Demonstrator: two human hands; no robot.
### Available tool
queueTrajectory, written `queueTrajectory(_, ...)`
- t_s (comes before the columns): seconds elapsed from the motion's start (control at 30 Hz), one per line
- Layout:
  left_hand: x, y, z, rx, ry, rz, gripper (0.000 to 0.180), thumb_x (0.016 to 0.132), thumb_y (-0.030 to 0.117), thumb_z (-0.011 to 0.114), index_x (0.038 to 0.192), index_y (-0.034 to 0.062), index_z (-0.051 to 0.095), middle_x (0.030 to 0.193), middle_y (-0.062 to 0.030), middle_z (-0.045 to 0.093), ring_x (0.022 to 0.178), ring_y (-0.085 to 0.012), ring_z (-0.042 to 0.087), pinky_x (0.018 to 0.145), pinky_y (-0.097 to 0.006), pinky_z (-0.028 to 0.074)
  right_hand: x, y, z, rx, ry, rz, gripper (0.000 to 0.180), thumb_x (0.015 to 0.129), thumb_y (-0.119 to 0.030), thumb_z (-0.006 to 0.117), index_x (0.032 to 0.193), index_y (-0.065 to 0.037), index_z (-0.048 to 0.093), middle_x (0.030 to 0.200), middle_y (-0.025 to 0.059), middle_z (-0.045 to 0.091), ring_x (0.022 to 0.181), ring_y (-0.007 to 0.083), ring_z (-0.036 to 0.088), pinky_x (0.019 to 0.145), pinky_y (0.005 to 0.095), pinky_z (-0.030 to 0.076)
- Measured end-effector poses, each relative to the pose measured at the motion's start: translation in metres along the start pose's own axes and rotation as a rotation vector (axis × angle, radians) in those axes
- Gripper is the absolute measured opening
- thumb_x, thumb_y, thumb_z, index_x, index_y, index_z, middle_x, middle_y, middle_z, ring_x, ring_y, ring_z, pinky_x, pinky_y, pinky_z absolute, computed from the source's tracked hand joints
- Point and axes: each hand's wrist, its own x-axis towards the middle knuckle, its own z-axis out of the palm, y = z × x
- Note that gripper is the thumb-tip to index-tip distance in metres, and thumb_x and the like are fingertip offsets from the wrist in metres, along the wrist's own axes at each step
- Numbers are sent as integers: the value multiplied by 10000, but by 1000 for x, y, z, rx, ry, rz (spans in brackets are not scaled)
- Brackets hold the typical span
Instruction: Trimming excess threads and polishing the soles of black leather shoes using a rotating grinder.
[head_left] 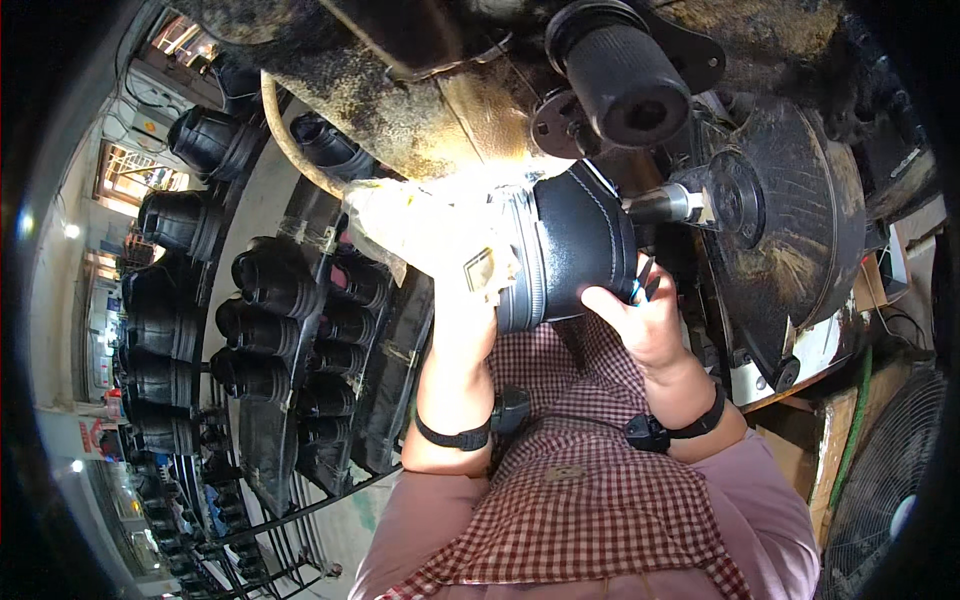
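So here's the setup: a person in a red-and-white checked apron [590,500] over a pink top is holding a black leather shoe upper on its last, stitched at the side [570,250], up against a grimy old workshop machine [450,110]. The shoe sits in the middle of the view, right under the machine's dirty metal housing and just beside a small metal spindle [668,203] that pokes toward it from the right.

The left hand [465,300] comes up from below and seems to support the shoe's open end. Glare blows out that area, so I can't tell how its fingers are set. The right hand [640,315] is wrapped on the shoe's lower right side, thumb pressed against the leather, and there's something small and blue tucked between its fingers. I can't make out what it is.

To me this looks like the working step itself, with the shoe being presented to the spindle. The next bit probably calls for both hands keeping it steady and turning it slowly so the contact stays even, with fingertips kept off the spinning part.

Off to the left there's a black wire rack loaded with more black shoes [260,330] in rows. A fat black ribbed cylinder [630,75] sticks out overhead, and a metal fan grille [885,490] sits bottom right.
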Motion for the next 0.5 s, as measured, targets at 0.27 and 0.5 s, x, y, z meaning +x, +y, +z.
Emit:
queueTrajectory(0.27,15,53,41,-70,60,-125,502,933,229,535,1364,8,402,1311,-115,498,1159,-203,526,965,-340,453,10,-5,-7,-96,36,-52,247,765,21,737,989,28,633,924,67,701,809,110,651,734,237,520)
queueTrajectory(0.5,25,53,42,-87,40,-112,444,956,298,536,1288,11,467,1213,-90,546,1076,-168,574,870,-289,518,19,-3,-14,-22,48,30,228,768,16,736,975,5,643,879,19,684,788,72,620,705,233,505)
